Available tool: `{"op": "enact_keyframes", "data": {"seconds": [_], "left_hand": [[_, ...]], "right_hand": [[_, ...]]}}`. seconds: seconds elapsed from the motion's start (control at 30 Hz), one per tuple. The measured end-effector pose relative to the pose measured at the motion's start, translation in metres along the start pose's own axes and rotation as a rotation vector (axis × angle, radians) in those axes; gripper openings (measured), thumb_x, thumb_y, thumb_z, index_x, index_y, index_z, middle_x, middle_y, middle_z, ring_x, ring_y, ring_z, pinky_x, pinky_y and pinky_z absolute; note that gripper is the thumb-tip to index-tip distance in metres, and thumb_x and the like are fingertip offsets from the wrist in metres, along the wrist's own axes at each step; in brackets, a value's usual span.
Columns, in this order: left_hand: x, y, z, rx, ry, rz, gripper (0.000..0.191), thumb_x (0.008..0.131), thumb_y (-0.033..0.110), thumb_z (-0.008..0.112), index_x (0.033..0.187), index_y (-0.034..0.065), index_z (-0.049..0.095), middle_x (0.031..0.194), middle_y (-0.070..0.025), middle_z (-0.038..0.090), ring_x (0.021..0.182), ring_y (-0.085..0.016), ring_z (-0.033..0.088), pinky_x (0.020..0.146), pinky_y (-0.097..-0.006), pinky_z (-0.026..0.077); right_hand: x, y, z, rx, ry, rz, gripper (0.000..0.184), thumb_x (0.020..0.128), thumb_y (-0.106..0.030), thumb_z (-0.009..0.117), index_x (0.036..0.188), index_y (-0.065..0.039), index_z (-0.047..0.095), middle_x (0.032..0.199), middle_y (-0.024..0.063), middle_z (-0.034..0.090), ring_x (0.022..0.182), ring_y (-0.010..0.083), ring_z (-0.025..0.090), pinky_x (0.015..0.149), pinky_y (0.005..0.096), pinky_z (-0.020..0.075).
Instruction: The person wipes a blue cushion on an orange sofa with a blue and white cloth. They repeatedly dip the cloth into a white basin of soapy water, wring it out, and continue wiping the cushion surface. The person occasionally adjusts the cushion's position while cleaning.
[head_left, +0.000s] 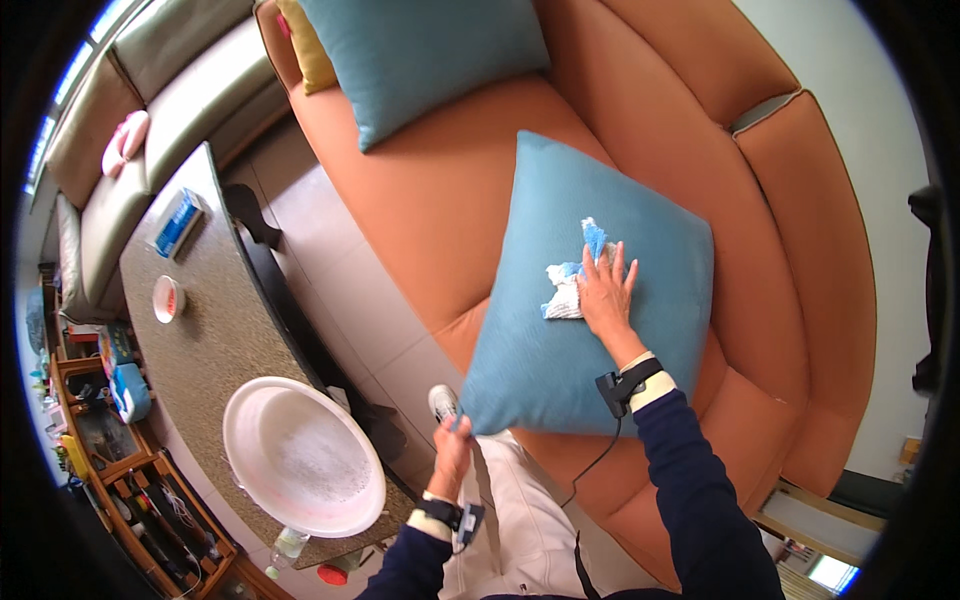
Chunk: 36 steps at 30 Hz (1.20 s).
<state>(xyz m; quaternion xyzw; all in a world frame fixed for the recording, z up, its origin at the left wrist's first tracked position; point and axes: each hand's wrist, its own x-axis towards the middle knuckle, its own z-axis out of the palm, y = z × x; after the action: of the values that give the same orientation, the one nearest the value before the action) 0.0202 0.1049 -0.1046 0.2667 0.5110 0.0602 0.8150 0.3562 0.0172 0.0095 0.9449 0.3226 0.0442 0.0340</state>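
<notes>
A blue-green cushion (540, 360) lies on an orange leather sofa (420, 202) before me. Its lower left corner is pinched between the thumb and fingers of my left hand (453, 450). My right hand (609, 300) presses, fingers spread, on a crumpled white and blue cloth (564, 296) on the cushion's face. Part of the cloth is hidden under the palm and fingers. Both wrists carry a strapped black device, and a thin cable hangs from the right one.
Left of my legs, a stone-topped table (217, 322) holds a white basin (244, 442) of sudsy water, a small cup (169, 299), a blue box (178, 223) and, by its edge, a plastic bottle (288, 547). Another blue-green cushion (442, 60) rests farther up the sofa.
</notes>
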Motion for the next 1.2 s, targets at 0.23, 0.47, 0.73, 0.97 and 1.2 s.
{"op": "enact_keyframes", "data": {"seconds": [0.23, 0.47, 0.73, 0.97, 1.2], "left_hand": [[-0.013, 0.024, -0.006, 0.504, -0.06, -0.165, 0.038, 0.078, 0.019, 0.07, 0.109, 0.0022, 0.056, 0.101, -0.0077, 0.061, 0.096, -0.022, 0.058, 0.084, -0.0331, 0.045], [0.055, 0.044, 0.082, 0.925, -0.169, 0.285, 0.137, 0.054, 0.043, 0.087, 0.143, -0.0035, -0.005, 0.142, -0.0325, 0.024, 0.134, -0.042, 0.026, 0.109, -0.044, 0.025], [0.037, 0.041, 0.088, 0.828, -0.143, 0.208, 0.141, 0.05, 0.044, 0.088, 0.143, -0.0039, -0.005, 0.138, -0.0341, 0.029, 0.13, -0.041, 0.033, 0.107, -0.0443, 0.029], [0.028, 0.048, 0.098, 1.14, -0.003, 0.042, 0.141, 0.046, 0.048, 0.088, 0.144, -0.0021, 0.0, 0.138, -0.0319, 0.03, 0.132, -0.039, 0.029, 0.108, -0.0476, 0.023], [0.036, 0.046, 0.089, 0.958, -0.099, 0.128, 0.142, 0.046, 0.047, 0.089, 0.143, -0.0057, 0.0, 0.139, -0.0297, 0.033, 0.129, -0.039, 0.035, 0.107, -0.0411, 0.028]], "right_hand": [[-0.036, -0.017, 0.008, 0.282, -0.265, -0.296, 0.071, 0.084, -0.045, 0.057, 0.139, -0.007, 0.035, 0.138, 0.0267, 0.036, 0.134, 0.0423, 0.024, 0.111, 0.0524, 0.0139], [-0.064, -0.048, 0.004, 0.242, -0.387, -0.718, 0.05, 0.081, -0.036, 0.057, 0.125, -0.011, 0.053, 0.14, 0.0133, 0.041, 0.133, 0.033, 0.032, 0.106, 0.0567, 0.023], [0.016, -0.06, 0.053, -0.029, -0.093, -0.536, 0.042, 0.085, -0.031, 0.055, 0.123, -0.013, 0.055, 0.143, 0.0087, 0.038, 0.134, 0.027, 0.031, 0.108, 0.0537, 0.0205], [0.097, -0.044, 0.05, 0.069, -0.05, -0.307, 0.049, 0.084, -0.027, 0.061, 0.129, -0.01, 0.049, 0.144, 0.0118, 0.034, 0.136, 0.0341, 0.025, 0.109, 0.0521, 0.0201], [0.033, -0.053, 0.079, 0.698, -0.245, -0.681, 0.043, 0.072, 0.003, 0.062, 0.114, -0.005, 0.057, 0.125, 0.0162, 0.053, 0.122, 0.0329, 0.047, 0.103, 0.0443, 0.0344]]}}
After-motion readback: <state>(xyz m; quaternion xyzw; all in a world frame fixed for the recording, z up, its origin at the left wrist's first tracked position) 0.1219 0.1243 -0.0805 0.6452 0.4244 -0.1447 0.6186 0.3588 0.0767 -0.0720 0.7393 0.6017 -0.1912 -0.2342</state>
